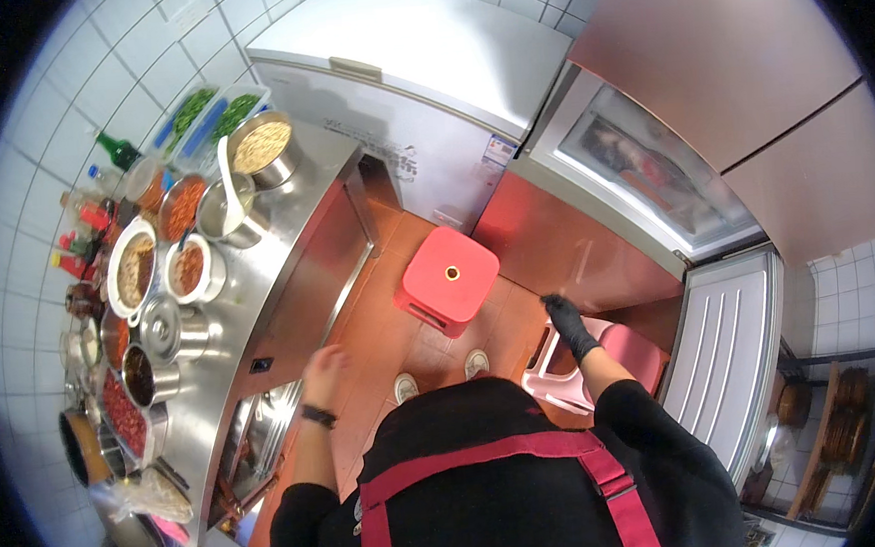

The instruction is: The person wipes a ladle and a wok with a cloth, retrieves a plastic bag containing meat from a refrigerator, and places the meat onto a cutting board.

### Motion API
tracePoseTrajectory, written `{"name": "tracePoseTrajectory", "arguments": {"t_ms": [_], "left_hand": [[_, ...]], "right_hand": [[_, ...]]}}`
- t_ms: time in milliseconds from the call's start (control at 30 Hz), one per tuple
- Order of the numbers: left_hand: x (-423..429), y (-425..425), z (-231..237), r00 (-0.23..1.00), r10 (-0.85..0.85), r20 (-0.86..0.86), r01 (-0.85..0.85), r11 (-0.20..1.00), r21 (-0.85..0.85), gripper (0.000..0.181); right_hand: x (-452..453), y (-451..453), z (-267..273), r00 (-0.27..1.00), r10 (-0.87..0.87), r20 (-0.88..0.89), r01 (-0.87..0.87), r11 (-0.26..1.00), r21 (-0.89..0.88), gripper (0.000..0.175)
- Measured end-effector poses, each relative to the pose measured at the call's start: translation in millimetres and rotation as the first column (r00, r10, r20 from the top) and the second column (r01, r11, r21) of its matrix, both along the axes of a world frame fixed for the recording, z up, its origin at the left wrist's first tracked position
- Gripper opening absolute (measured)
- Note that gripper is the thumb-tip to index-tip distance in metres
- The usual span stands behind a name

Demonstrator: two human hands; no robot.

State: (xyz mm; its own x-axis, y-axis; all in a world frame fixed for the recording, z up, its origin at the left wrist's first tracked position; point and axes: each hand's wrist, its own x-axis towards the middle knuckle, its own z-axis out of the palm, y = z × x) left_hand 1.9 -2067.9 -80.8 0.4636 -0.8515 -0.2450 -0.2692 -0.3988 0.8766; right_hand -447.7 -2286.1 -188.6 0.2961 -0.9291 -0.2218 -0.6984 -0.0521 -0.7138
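My left hand (pixel 325 372), bare with a black band at the wrist, hangs over the floor beside the steel counter (pixel 258 284). It is slightly blurred, and nothing shows in it. A black glove covers my right hand (pixel 570 327), which is held in front of the open steel refrigerator (pixel 578 246). Its fingers look bunched together, and I see no object in them. Inside the refrigerator compartment lies frosty clear plastic wrapping (pixel 638 167) around reddish and dark contents. The ridged inner side of the refrigerator door (pixel 721 369) is swung out to my right.
A red plastic stool (pixel 451 276) stands ahead of my feet, and a pink plastic step stool (pixel 626 348) is under my right arm. A white chest freezer (pixel 409 57) lies beyond. Pots, bowls and bottles crowd the counter, including a pot with a white ladle (pixel 230 203).
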Motion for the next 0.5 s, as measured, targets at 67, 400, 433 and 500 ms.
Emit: {"name": "tracePoseTrajectory", "arguments": {"t_ms": [67, 400, 433, 500], "left_hand": [[-46.1, -40.6, -45.4, 0.973, -0.193, -0.125, 0.189, 0.981, -0.046, 0.024], [-217.1, -219.7, -148.3, 0.614, -0.741, 0.270, 0.649, 0.669, 0.361, 0.031], [-223.6, -237.0, -162.9, 0.593, -0.755, 0.280, 0.654, 0.654, 0.379, 0.033], [-237.0, -266.8, -194.3, 0.531, -0.803, 0.270, 0.666, 0.593, 0.452, 0.037]], "right_hand": [[6.9, -43.3, 51.8, 0.987, -0.157, 0.042, 0.162, 0.959, -0.231, 0.025], [-34.9, -232.5, 55.7, 0.805, 0.328, -0.494, -0.546, 0.735, -0.402, 0.065], [-30.6, -239.6, 53.3, 0.805, 0.313, -0.503, -0.537, 0.744, -0.398, 0.066], [-27.4, -239.4, 49.9, 0.806, 0.273, -0.526, -0.513, 0.766, -0.389, 0.068]]}}
